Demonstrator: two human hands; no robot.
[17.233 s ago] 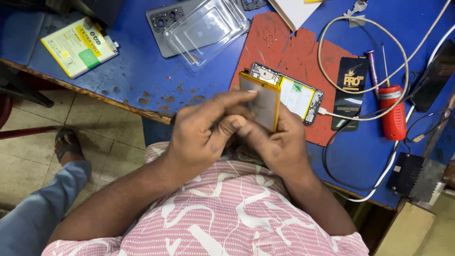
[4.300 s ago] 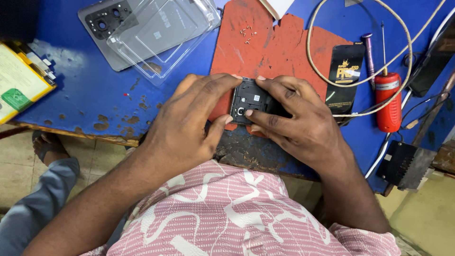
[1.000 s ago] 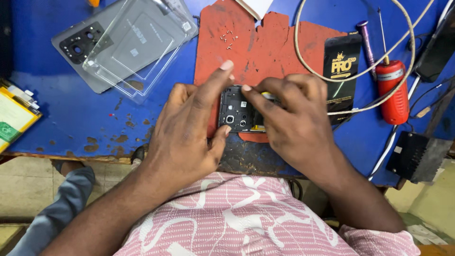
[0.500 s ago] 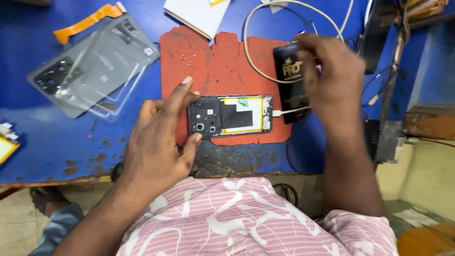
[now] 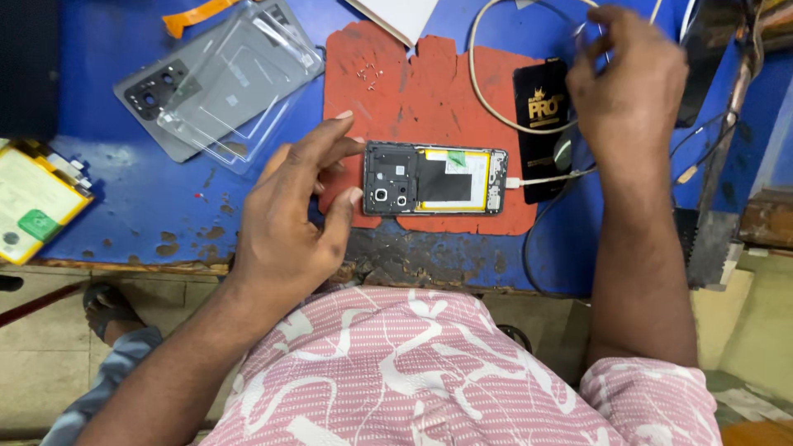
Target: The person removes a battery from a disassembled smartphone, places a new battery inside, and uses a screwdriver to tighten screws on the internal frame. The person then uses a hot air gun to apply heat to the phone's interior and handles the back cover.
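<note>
Blue and chipped, the workbench (image 5: 107, 177) carries a worn red mat (image 5: 429, 99), and on that mat lies the opened phone (image 5: 434, 179), back cover off, camera end toward the left, yellow-edged battery bay showing, a white cable (image 5: 541, 179) plugged into its right end. The left hand (image 5: 289, 227) sits just beside the camera end, fingers loosely spread, thumb and forefinger tips touching or nearly touching the frame's corner without clamping it. The right hand (image 5: 632, 91) is raised well apart over the upper right of the bench, fingers curled inward near the looped cable; whether it pinches anything I cannot tell. A black box (image 5: 541, 124) lies beside the phone's plugged end. Tiny screws (image 5: 368, 74) rest loose on the mat above. A grey back cover (image 5: 215, 83) under clear plastic lies to the upper left.

Risk, as I judge it: a tug on the cable could drag the unheld phone, and a sweeping wrist could scatter the screws.
</note>
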